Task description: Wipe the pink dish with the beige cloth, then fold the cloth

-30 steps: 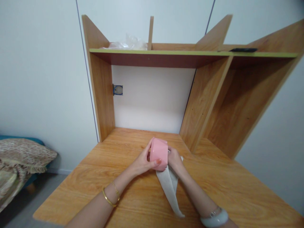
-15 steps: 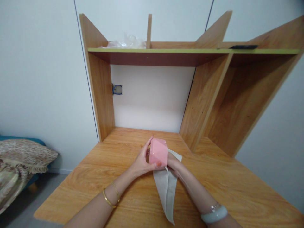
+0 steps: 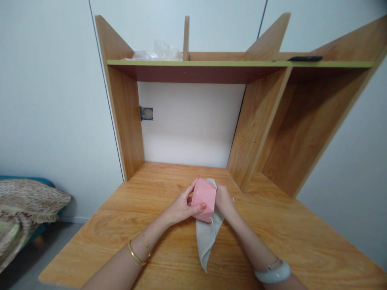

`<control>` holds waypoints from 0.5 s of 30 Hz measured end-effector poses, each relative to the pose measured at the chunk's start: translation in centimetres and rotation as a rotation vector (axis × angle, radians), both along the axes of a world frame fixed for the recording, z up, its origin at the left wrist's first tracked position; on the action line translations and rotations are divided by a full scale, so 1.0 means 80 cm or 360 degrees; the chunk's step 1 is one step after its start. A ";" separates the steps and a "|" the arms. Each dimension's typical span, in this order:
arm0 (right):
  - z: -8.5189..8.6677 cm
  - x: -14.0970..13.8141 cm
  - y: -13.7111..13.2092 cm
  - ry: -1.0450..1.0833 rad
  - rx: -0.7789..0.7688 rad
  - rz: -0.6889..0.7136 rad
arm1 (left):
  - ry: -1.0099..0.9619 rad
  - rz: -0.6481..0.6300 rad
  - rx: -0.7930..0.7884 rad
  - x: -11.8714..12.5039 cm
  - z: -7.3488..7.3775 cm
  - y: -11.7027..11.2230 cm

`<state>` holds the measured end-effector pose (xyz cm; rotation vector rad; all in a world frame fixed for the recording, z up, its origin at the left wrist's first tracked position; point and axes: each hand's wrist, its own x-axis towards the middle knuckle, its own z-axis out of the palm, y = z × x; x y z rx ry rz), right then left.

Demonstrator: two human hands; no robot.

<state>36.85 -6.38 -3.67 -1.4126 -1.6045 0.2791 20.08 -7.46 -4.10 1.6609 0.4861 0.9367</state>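
Note:
A small pink faceted container (image 3: 204, 200), tilted on its side, is gripped by my left hand (image 3: 184, 207), thumb on the near face and fingers around the far side. My right hand (image 3: 224, 201) is at the container's right side with a grey-white cloth (image 3: 206, 237). Part of that cloth shows above the container's upper edge, and a pointed end hangs below it toward me. The right fingertips are hidden behind or inside the container. Both hands are above the wooden desk.
The wooden desk (image 3: 145, 241) carries a shelf unit (image 3: 266, 133) at its back. A clear plastic bag (image 3: 161, 52) and a dark flat object (image 3: 305, 59) lie on the upper shelf. An open socket box (image 3: 146, 113) is in the wall. A patterned blanket (image 3: 30, 199) drapes at far left.
My right hand has shifted up along the container's right side, and the cloth now shows over its top edge. The container has tipped slightly. The view has moved a little.

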 end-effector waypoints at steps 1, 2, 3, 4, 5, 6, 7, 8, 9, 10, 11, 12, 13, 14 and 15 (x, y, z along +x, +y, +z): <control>0.003 -0.001 -0.003 -0.0008 0.0027 -0.0032 | 0.0014 0.0012 -0.0020 -0.001 0.003 -0.001; 0.005 -0.002 -0.006 -0.0003 0.0051 -0.0058 | 0.0029 0.0024 -0.0037 -0.002 0.006 -0.001; 0.006 -0.004 -0.007 0.0011 0.0070 -0.0071 | 0.0043 0.0035 -0.0049 -0.003 0.009 -0.002; 0.006 -0.004 -0.008 0.0032 0.0079 -0.0072 | 0.0057 0.0036 -0.0058 -0.005 0.011 -0.002; 0.006 -0.005 -0.007 0.0062 0.0080 -0.0059 | 0.0066 0.0026 -0.0060 -0.007 0.013 -0.003; 0.005 -0.004 -0.006 0.0097 0.0077 -0.0032 | 0.0066 0.0007 -0.0057 -0.008 0.015 -0.003; 0.003 -0.004 -0.004 0.0137 0.0068 0.0002 | 0.0055 -0.0021 -0.0051 -0.010 0.015 -0.003; 0.001 -0.003 -0.002 0.0182 0.0057 0.0031 | 0.0030 -0.0056 -0.0042 -0.011 0.015 -0.004; -0.001 -0.001 0.000 0.0229 0.0047 0.0054 | -0.0010 -0.0097 -0.0033 -0.011 0.014 -0.004; -0.002 0.000 0.002 0.0275 0.0042 0.0072 | -0.0059 -0.0140 -0.0027 -0.011 0.013 -0.005; -0.003 0.001 0.003 0.0320 0.0039 0.0093 | -0.0110 -0.0179 -0.0020 -0.010 0.011 -0.005; -0.003 0.002 0.004 0.0365 0.0029 0.0120 | -0.0155 -0.0207 -0.0012 -0.008 0.010 -0.006; -0.004 0.002 0.003 0.0416 0.0010 0.0147 | -0.0188 -0.0218 0.0000 -0.007 0.009 -0.006; -0.004 0.001 0.002 0.0469 -0.0028 0.0173 | -0.0206 -0.0210 0.0016 -0.005 0.008 -0.007; -0.004 -0.001 0.001 0.0520 -0.0081 0.0196 | -0.0210 -0.0185 0.0040 -0.004 0.007 -0.007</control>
